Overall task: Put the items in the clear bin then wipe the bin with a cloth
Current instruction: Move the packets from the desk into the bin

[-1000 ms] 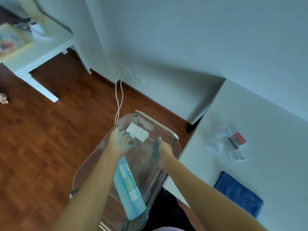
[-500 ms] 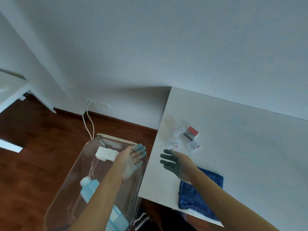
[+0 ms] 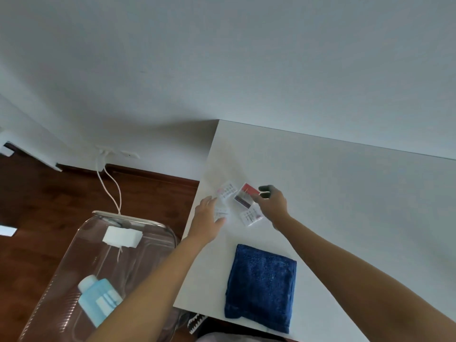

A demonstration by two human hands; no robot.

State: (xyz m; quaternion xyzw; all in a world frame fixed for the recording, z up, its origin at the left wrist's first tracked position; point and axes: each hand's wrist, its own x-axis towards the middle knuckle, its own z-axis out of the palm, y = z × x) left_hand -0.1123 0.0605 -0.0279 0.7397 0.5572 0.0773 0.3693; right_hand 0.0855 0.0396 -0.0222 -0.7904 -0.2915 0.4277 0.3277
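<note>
The clear bin (image 3: 153,224) stands on the floor at the lower left, beside the white table (image 3: 345,193). Inside it lie a white block (image 3: 122,236) and a light blue bottle (image 3: 98,298). Several small packets lie near the table's left edge: a red-topped packet (image 3: 244,197) and white packets (image 3: 228,190) (image 3: 250,217). My left hand (image 3: 207,218) rests with spread fingers on another white packet (image 3: 220,212). My right hand (image 3: 271,202) touches the red-topped packet's right edge, thumb and fingers apart. A folded dark blue cloth (image 3: 261,287) lies nearer me.
A white wall runs behind the table. Two white cables (image 3: 111,188) hang from a wall socket down to the wooden floor (image 3: 49,193) behind the bin. The leg of another white table (image 3: 6,149) shows at far left.
Both hands left the bin and moved right and forward onto the table, reaching the packets. The view swung right, from the bin to the table.
</note>
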